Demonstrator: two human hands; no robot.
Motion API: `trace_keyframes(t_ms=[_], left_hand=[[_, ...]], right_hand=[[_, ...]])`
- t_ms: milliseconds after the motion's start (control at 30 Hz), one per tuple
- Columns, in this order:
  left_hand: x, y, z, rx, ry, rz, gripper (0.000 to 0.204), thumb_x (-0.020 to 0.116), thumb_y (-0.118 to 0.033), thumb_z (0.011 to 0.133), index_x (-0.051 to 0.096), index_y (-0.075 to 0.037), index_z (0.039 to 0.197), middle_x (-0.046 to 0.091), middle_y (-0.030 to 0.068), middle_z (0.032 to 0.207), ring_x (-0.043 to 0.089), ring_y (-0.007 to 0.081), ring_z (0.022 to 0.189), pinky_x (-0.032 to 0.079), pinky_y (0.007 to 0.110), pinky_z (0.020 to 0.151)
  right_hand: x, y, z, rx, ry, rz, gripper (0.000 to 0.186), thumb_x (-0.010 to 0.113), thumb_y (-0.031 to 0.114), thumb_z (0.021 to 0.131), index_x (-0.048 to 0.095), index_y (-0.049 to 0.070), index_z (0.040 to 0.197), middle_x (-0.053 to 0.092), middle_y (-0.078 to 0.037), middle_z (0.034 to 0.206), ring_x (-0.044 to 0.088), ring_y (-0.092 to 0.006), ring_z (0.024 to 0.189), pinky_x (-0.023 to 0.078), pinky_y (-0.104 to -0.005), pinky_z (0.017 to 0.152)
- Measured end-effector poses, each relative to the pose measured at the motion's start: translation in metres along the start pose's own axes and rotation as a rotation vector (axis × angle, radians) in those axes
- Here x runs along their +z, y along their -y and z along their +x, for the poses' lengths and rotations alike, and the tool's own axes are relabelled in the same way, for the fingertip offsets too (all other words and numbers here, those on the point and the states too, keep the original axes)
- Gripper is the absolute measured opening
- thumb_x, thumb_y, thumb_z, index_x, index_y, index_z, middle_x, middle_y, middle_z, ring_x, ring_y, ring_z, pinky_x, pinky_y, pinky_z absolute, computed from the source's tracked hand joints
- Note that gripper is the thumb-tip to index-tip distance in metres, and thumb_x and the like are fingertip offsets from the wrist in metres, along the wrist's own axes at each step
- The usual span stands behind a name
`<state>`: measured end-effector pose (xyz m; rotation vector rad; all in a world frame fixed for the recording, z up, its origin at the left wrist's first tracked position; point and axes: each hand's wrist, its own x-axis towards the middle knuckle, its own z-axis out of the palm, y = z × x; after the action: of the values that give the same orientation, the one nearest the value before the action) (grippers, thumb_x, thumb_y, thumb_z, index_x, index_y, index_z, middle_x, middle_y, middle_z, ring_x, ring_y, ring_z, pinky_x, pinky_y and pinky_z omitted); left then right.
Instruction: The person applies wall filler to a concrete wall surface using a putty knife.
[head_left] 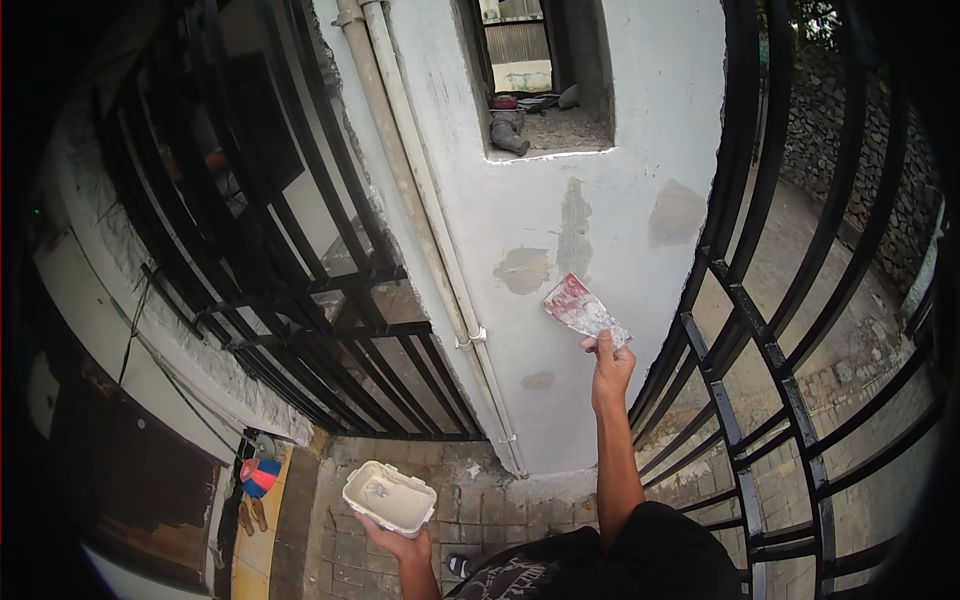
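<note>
My right hand [611,375] is raised to the white wall [500,400], its fingers closed around a red putty scraper [580,303] smeared with white filler. The scraper's broad end points up and left, beside grey filler patches: a tall one [575,235], a rounded one [523,270] and, farther right, another patch [677,214]. Whether its edge touches the wall I cannot tell. Low down, my left hand [402,540] grips a white plastic tub [378,513] from below. Pale putty [402,502] lies inside the tub.
Black metal bars [330,330] stand left of the wall, with a black gate [740,420] on the right. Two pipes [430,215] run down the wall. A recess [560,130] above holds a dark grey object [508,132]. Brick paving [350,570] lies below.
</note>
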<state>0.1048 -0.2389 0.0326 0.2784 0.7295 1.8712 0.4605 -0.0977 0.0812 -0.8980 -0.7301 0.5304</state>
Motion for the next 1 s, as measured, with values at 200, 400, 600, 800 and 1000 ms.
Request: trace_keyframes(t_ms=[200,400,600,800,1000], left_hand=[[-0.041,-0.015,-0.029,0.081,-0.068,-0.044,0.066,0.033,-0.059,0.098,0.034,-0.015,0.147,0.044,0.0084,0.145,0.048,0.0318,0.127,0.043,0.049,0.103],[-0.045,-0.025,-0.031,0.166,-0.118,-0.032,0.065,0.033,-0.057,0.098,0.033,-0.016,0.148,0.042,0.0086,0.146,0.047,0.0319,0.128,0.042,0.051,0.103],[-0.036,-0.03,-0.022,0.197,-0.104,-0.043,0.066,0.032,-0.058,0.097,0.034,-0.015,0.148,0.042,0.0085,0.146,0.047,0.0318,0.129,0.043,0.05,0.103],[-0.039,-0.027,-0.018,0.17,-0.081,-0.047,0.067,0.033,-0.06,0.097,0.035,-0.015,0.147,0.044,0.0078,0.145,0.048,0.0313,0.127,0.045,0.049,0.101],[-0.037,-0.027,-0.018,0.143,-0.087,-0.053,0.066,0.034,-0.059,0.098,0.036,-0.015,0.146,0.044,0.0077,0.145,0.049,0.0311,0.126,0.046,0.048,0.1]], right_hand=[[0.009,-0.005,0.009,0.012,-0.016,0.097,0.033,0.059,0.03,0.099,0.067,-0.001,0.09,0.067,-0.005,0.078,0.056,-0.0119,0.077,0.044,-0.0293,0.076],[0.013,0.014,0.01,-0.069,-0.025,-0.056,0.03,0.058,0.026,0.099,0.067,-0.003,0.092,0.066,-0.004,0.078,0.055,-0.0106,0.074,0.045,-0.0284,0.074],[0.015,0.035,0.002,-0.171,-0.028,-0.089,0.027,0.059,0.021,0.098,0.068,-0.003,0.088,0.064,-0.001,0.074,0.05,-0.007,0.068,0.04,-0.0246,0.063],[0.017,0.041,0.011,-0.204,-0.051,-0.169,0.026,0.059,0.019,0.098,0.068,0.0,0.081,0.06,0.003,0.069,0.042,-0.0046,0.061,0.032,-0.0229,0.055],[0.021,0.054,0.016,-0.214,-0.059,-0.219,0.026,0.061,0.017,0.097,0.065,0.0,0.078,0.059,0.002,0.068,0.045,-0.0051,0.062,0.035,-0.0232,0.057]])
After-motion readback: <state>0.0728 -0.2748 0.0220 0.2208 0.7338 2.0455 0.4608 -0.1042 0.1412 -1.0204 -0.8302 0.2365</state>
